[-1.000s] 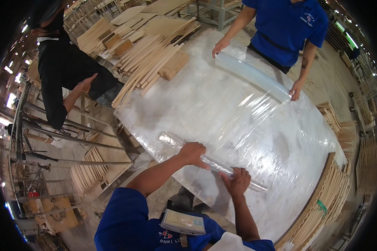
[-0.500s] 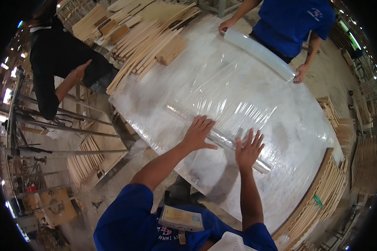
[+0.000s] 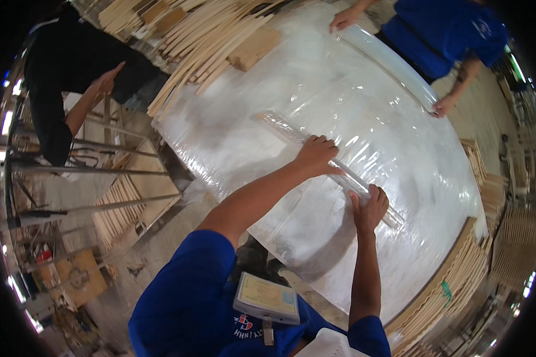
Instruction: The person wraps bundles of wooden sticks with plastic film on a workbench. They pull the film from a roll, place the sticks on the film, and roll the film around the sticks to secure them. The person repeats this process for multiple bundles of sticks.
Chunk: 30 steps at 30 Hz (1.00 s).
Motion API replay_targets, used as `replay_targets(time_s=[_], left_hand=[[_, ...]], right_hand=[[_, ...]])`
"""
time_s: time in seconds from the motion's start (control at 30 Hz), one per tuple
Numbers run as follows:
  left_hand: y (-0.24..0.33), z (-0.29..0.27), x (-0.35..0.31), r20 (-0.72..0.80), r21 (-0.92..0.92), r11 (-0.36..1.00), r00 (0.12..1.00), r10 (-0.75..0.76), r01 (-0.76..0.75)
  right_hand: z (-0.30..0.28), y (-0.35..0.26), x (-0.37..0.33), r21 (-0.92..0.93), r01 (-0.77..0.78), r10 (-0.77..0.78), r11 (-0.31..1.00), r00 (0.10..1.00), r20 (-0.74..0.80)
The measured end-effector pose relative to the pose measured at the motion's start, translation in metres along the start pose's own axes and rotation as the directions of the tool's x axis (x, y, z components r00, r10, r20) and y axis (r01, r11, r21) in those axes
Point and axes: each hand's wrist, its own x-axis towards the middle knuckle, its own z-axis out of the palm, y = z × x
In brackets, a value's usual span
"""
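While both of the wearer's hands rest on one clear roll of stretch film [image 3: 333, 163], the roll lies slantwise across the middle of the worktop [image 3: 232, 149], running from upper left to lower right on top of the glossy plastic sheet [image 3: 399, 143] that covers it. The left hand [image 3: 317, 156] is curled over the roll near its middle, fingers bent down on it; the right hand [image 3: 370, 207] grips the roll nearer its lower-right end, fingers wrapped around it. Two forearms come up from the lower edge, both in blue sleeves, and one badge holder [image 3: 266, 297] hangs at the wearer's chest.

Across the worktop a second person in a blue shirt [image 3: 452, 33] has two hands on a second, longer clear roll [image 3: 393, 65] at the far edge — one hand [image 3: 345, 18] at its upper-left end, the other [image 3: 443, 106] at its lower-right end. A third person in black [image 3: 59, 65] stands at the left, with one hand [image 3: 104, 80] showing.

At the worktop's upper-left corner lies a heap of thin wooden slats [image 3: 202, 41] — too many to count — with one wooden block [image 3: 255, 49] on it. More slat stacks [image 3: 458, 279] line the lower-right edge.
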Motion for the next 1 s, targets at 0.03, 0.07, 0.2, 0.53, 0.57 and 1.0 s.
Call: replay_targets(time_s=[0.03,0.07,0.2,0.53,0.57,1.0], left_hand=[[-0.001,0.010,-0.020,-0.161,0.012,0.999,0.986,0.050,-0.049],[0.004,0.011,-0.031,-0.148,0.042,0.998,0.987,0.055,-0.049],[0.010,0.006,-0.092,0.054,0.110,0.994,0.998,-0.020,0.014],[0.028,-0.015,-0.098,-0.119,0.007,0.999,0.992,-0.038,0.039],[0.021,-0.014,-0.092,-0.214,0.054,0.995,0.974,-0.073,0.087],[-0.011,0.003,0.037,0.046,0.111,0.987,0.992,0.115,-0.120]], right_hand=[[-0.002,0.000,-0.001,-0.020,0.003,-0.002,1.000,0.999,0.048],[-0.005,0.002,-0.006,-0.028,-0.008,0.010,1.000,0.997,0.082],[-0.020,-0.027,-0.058,0.013,-0.010,0.007,1.000,0.986,0.169],[-0.032,-0.085,-0.146,0.137,-0.124,0.114,0.983,0.990,0.079],[-0.020,-0.086,-0.129,0.149,-0.136,0.129,0.979,0.990,0.058],[0.013,0.039,0.096,0.274,-0.245,0.306,0.930,0.929,-0.209]])
